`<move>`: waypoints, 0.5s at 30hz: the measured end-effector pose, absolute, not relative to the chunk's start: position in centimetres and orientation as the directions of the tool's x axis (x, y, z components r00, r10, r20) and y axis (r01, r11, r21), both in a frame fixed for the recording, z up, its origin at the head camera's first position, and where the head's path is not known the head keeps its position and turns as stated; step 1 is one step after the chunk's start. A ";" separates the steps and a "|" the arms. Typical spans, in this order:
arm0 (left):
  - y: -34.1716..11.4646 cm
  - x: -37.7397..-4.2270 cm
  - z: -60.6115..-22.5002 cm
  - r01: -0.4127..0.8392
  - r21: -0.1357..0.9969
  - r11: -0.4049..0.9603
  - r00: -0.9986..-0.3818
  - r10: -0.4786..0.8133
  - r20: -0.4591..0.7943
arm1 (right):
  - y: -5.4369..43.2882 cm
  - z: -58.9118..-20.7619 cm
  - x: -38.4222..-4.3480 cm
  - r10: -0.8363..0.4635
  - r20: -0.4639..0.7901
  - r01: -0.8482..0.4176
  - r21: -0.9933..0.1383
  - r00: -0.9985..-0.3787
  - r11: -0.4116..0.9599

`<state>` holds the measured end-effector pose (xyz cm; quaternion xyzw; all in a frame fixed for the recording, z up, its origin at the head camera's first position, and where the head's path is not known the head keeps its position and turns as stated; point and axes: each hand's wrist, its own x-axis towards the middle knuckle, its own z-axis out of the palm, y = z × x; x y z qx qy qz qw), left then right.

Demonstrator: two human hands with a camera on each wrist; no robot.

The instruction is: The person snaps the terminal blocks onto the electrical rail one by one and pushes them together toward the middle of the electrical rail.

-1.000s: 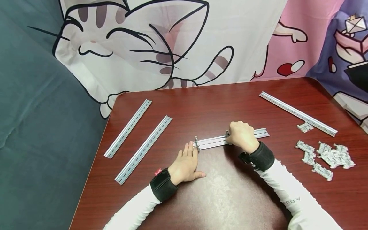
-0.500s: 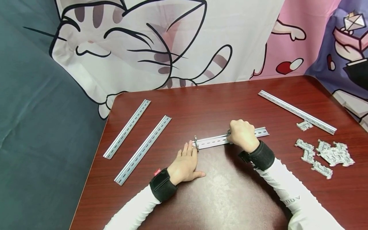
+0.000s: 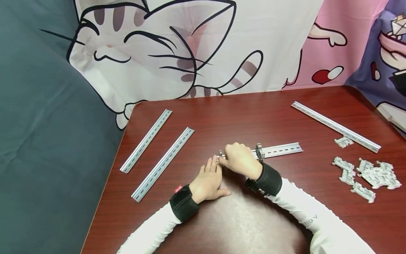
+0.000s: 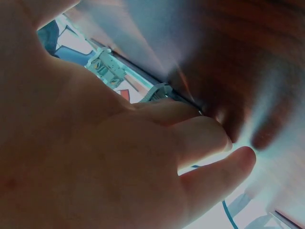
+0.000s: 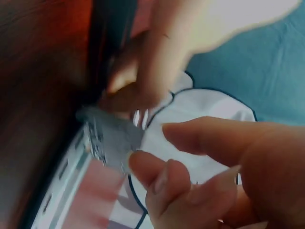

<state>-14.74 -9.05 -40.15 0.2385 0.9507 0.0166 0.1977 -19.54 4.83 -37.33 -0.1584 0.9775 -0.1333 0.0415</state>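
My left hand (image 3: 207, 183) lies flat on the table, fingers straight, with its fingertips at the left end of a slotted DIN rail (image 3: 282, 150). Close by, my right hand (image 3: 242, 160) is over the left part of that rail, beside a thin grey terminal block (image 5: 114, 140). Its thumb and index finger stand apart in the right wrist view, the index fingertip at the block's edge. In the head view this block is mostly hidden by the hand. Another terminal block (image 3: 259, 151) stands upright on the rail, right of my right hand.
Two more DIN rails (image 3: 146, 141) (image 3: 162, 164) lie slanted at the left. A further rail (image 3: 336, 126) is at the back right, a loose terminal block (image 3: 344, 142) against it. Several loose terminal blocks (image 3: 379, 175) lie at the right. Printed cloth (image 3: 241, 21) hangs behind the table.
My right hand has let go of the terminal block mid-rail and moved left to the one at the rail's left end. The left hand keeps its place.
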 end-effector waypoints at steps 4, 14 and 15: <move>-9.0 -14.7 -40.1 0.451 0.113 0.885 -0.804 0.458 -0.379 | 3.6 -38.1 -19.3 -0.318 0.050 -0.321 -0.239 -0.947 0.917; -9.0 -14.6 -40.1 0.442 0.101 0.891 -0.810 0.445 -0.381 | 3.4 -38.5 -19.9 -0.300 0.019 -0.295 -0.250 -0.954 0.922; -9.0 -14.6 -40.1 0.443 0.102 0.891 -0.811 0.447 -0.378 | 3.5 -38.5 -20.0 -0.298 0.014 -0.292 -0.250 -0.954 0.923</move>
